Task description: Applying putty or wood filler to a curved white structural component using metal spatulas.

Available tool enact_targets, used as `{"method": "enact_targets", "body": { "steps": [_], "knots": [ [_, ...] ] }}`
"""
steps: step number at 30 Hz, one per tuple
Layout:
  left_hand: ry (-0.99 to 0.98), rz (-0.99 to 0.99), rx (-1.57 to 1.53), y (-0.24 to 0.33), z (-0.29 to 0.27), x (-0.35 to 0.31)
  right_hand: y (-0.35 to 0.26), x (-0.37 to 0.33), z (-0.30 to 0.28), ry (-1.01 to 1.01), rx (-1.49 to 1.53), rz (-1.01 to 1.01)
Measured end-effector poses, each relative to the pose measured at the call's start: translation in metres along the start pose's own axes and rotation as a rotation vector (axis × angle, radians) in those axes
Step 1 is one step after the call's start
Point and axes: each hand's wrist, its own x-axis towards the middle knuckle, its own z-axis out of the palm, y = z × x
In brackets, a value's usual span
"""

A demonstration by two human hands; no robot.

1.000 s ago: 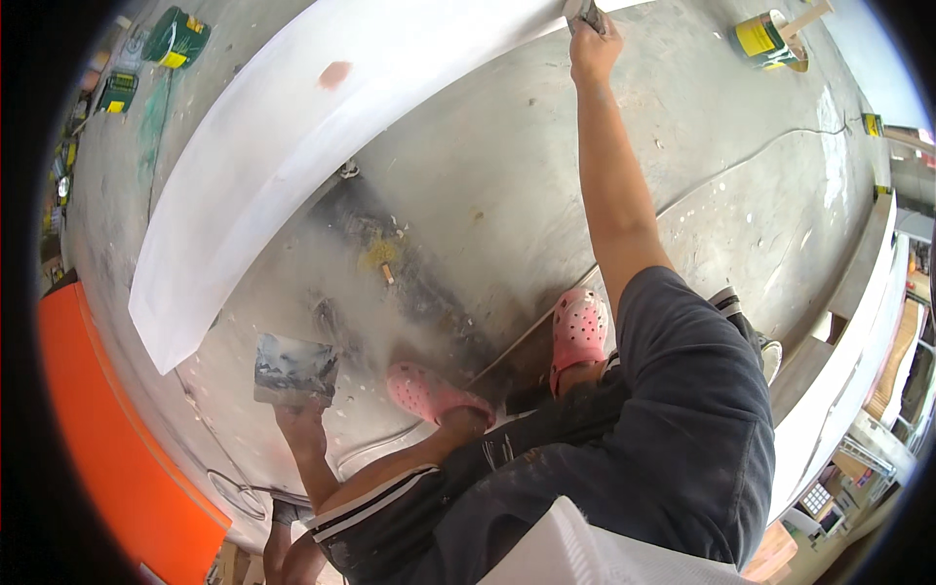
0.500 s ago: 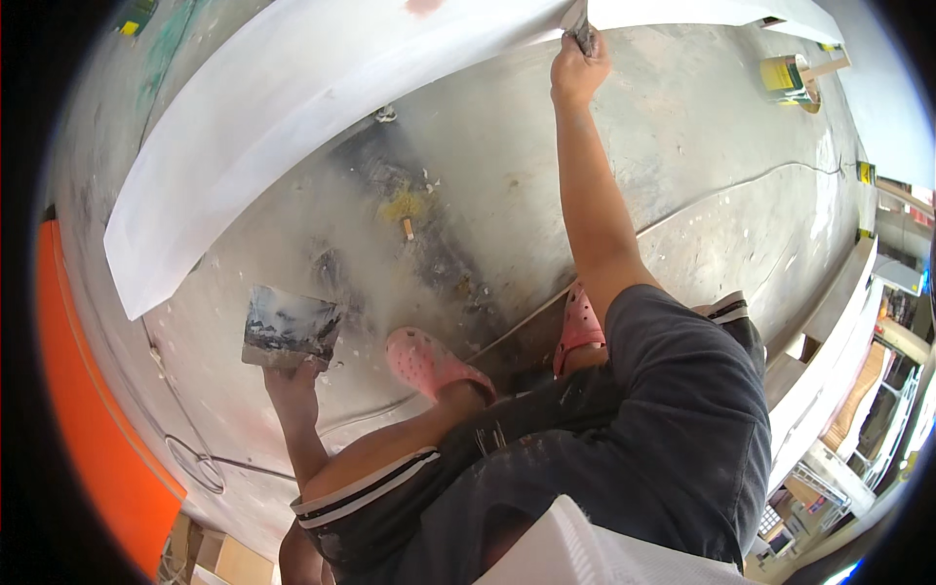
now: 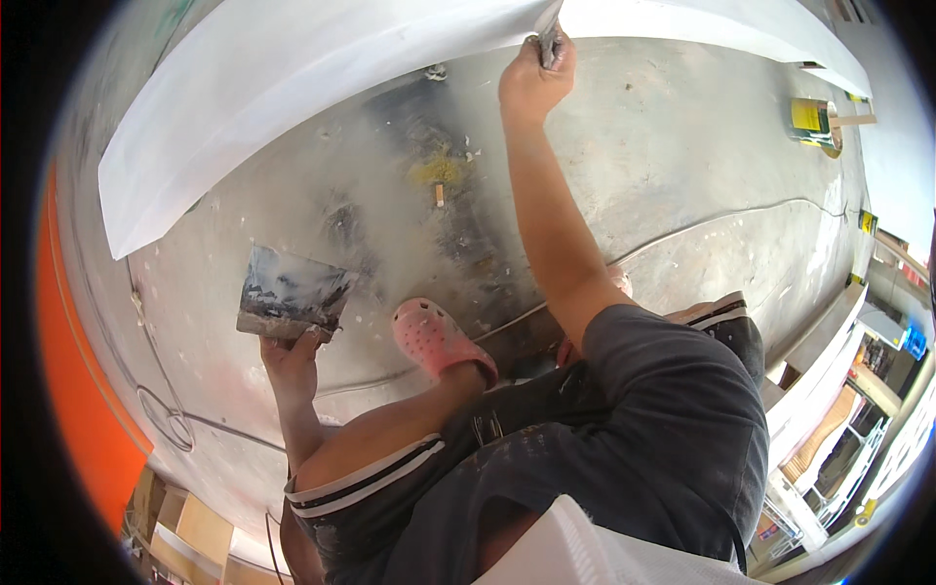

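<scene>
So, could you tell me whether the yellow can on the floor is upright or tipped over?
Upright: the yellow can stands on its base on the concrete floor, with a stick across its open top.

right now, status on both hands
Right hand grips scraper against white panel. Left hand holds smeared board. Nothing blocking.

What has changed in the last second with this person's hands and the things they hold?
Little beyond the view itself shifting: the white panel now fills more of the top, and the paint can sits nearer the right rim. The right hand still presses its scraper to the panel's edge; the left hand still holds the smeared putty board low. Nothing was picked up or let go.
</scene>
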Motion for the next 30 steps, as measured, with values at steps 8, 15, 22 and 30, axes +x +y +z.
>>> {"method": "enact_targets", "body": {
  "steps": [8, 15, 22, 30],
  "knots": [
    [0.014, 0.015, -0.064, -0.013, -0.004, 0.002, -0.02, -0.071, 0.051, -0.032, -0.114, -0.149],
    [-0.075, -0.008, -0.2, -0.009, 0.007, 0.016, -0.047, -0.121, 0.05, -0.287, 0.2, 0.252],
    [-0.356, -0.104, -0.652, -0.013, 0.031, 0.073, -0.121, -0.094, -0.024, -0.892, 0.261, 0.232],
    [-0.721, 0.002, -0.579, 0.043, 0.086, 0.055, -0.158, -0.06, -0.055, -1.259, 0.438, -0.53]
  ]
}}
